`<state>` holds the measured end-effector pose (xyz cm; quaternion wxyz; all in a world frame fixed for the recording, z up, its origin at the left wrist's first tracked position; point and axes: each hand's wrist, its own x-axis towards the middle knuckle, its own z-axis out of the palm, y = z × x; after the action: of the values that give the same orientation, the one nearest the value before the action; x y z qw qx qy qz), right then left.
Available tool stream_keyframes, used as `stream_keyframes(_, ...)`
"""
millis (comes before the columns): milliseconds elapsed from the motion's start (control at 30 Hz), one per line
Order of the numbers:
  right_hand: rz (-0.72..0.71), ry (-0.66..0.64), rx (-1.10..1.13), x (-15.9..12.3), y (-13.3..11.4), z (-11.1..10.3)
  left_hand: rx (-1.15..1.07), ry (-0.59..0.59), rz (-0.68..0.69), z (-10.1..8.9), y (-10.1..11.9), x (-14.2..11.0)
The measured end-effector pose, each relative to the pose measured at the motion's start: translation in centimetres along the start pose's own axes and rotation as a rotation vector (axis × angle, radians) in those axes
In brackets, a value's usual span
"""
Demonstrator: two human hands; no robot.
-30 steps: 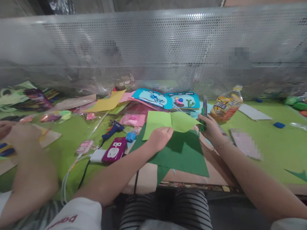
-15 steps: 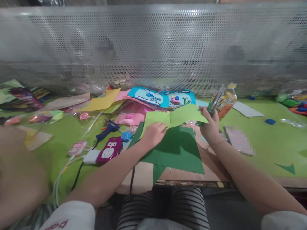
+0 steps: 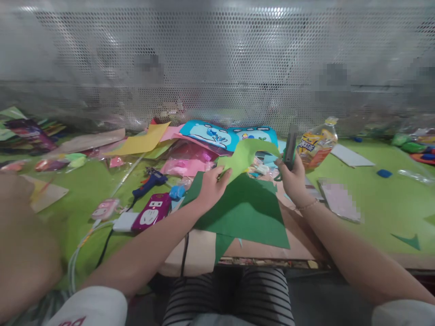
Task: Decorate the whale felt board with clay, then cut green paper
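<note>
Light-green paper [image 3: 249, 151]: located at mid-table, raised and bent into a curve above the far part of a dark-green sheet [image 3: 243, 210]. Remaining items are recorded from left to right.

Far left: another person's bare arm [image 3: 27, 235], blurred, enters at the picture's edge. Just beyond it lies a beige sheet [image 3: 49, 194] with yellow marking. Further along, a pink case [image 3: 105, 209] rests near a white block [image 3: 125, 222], which touches a purple device [image 3: 152, 212] bearing a white face design. Behind these are a yellow sheet [image 3: 141, 142] and a blue glue gun [image 3: 149, 183]; a blue lump [image 3: 176, 192] sits just beside the purple device.

Centre: the left hand [image 3: 214, 188] is closed, pinching the near left part of the light-green paper between thumb and fingers. Blue illustrated sheets [image 3: 207, 134] lie behind, partly covered from view by the curve. The dark-green sheet lies flat below, over brown board [image 3: 306, 231].

Right of centre: the right hand [image 3: 294, 179] is closed around an upright dark grey tool [image 3: 290, 147] with a green part; its type cannot be determined. The thumb is near the paper's right end; contact cannot be confirmed. A clear bottle [image 3: 317, 145] with a yellow label stands just behind the hand.

Far right: a white card [image 3: 352, 155], a blue piece [image 3: 384, 173] and a pointed dark-green scrap [image 3: 408, 241] lie on the green tabletop [image 3: 390, 203].
</note>
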<state>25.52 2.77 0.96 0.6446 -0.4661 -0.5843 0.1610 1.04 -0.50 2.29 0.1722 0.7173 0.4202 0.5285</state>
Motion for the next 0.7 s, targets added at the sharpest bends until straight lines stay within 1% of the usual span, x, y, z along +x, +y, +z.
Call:
stream_keyframes(100,-0.044,-0.03,-0.083,-0.1,0.6,0.2,-0.065,0.013,-0.092,0.1,-0.3,0.2)
stream_keyframes(167,-0.103,-0.033,-0.154,-0.1,0.9,0.3,-0.089,0.031,-0.151,0.3,-0.5,0.3)
stream_keyframes(267,-0.179,0.039,-0.256,-0.1,1.2,0.3,-0.097,0.083,-0.204,0.4,-0.6,0.4)
stream_keyframes(367,-0.221,0.149,-0.258,0.1,1.0,0.0,-0.085,0.123,-0.219,0.4,-0.5,0.5)
stream_keyframes(433,-0.254,0.187,-0.246,0.2,0.8,-0.3,-0.083,0.115,-0.221,0.4,-0.4,0.5)
stream_keyframes(500,-0.273,0.192,-0.265,0.3,0.4,-0.6,-0.088,0.1,-0.227,0.4,-0.4,0.5)
stream_keyframes(533,-0.273,0.168,-0.287,0.2,0.2,-0.7,-0.091,0.098,-0.233,0.4,-0.4,0.5)
stream_keyframes(567,-0.275,0.116,-0.319,0.1,0.1,-0.8,-0.096,0.099,-0.241,0.4,-0.5,0.5)
stream_keyframes(600,-0.285,0.034,-0.354,0.0,0.0,-0.8,-0.101,0.102,-0.249,0.5,-0.7,0.4)
stream_keyframes(700,-0.364,-0.312,-0.428,-0.6,-0.3,-0.4,-0.121,0.099,-0.267,0.7,-1.1,0.4)
